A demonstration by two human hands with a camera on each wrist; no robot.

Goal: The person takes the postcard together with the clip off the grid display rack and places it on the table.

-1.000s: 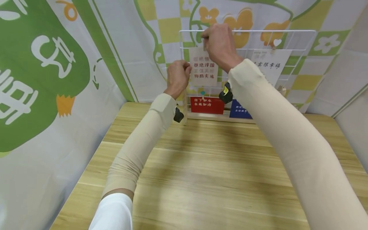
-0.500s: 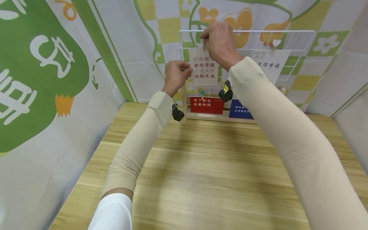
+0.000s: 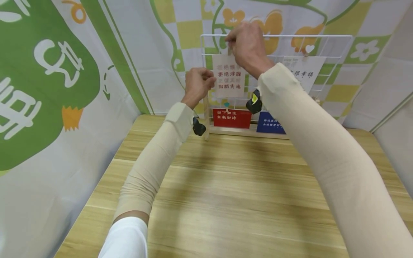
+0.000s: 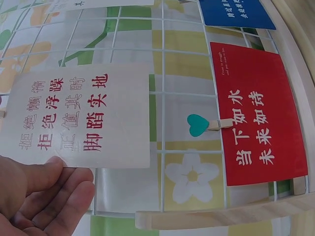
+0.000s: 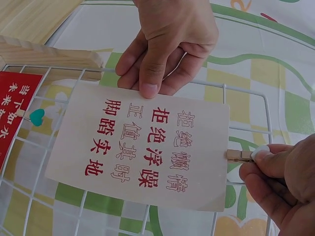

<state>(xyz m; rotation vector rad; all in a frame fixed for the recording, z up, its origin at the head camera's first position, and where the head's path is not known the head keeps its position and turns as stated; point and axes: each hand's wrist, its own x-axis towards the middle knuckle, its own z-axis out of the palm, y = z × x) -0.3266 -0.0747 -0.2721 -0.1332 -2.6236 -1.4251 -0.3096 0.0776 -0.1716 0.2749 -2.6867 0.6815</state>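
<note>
A cream card (image 3: 228,80) with rows of red characters hangs against the upper left of a white wire grid (image 3: 322,35). My left hand (image 3: 198,84) pinches the card's left edge, thumb on its face, as the left wrist view shows. At the card's top edge is a small wooden clothespin (image 5: 239,155) with a white end piece. My right hand (image 3: 248,46) pinches this clothespin by its outer end between thumb and fingers. In the head view the right hand largely hides the clothespin. In the right wrist view, the clothespin's tip is at the card's edge.
Below hang a red card (image 3: 231,118), with a teal heart clothespin (image 4: 199,125), and a blue card (image 3: 269,123). A white card (image 3: 311,73) is clipped at the right. The grid stands in a wooden base (image 3: 238,131) at the back of the wooden table (image 3: 219,200).
My left hand's fingers have shifted slightly and extended further toward the card's edge. My right hand has risen very slightly, staying at the card's top.
</note>
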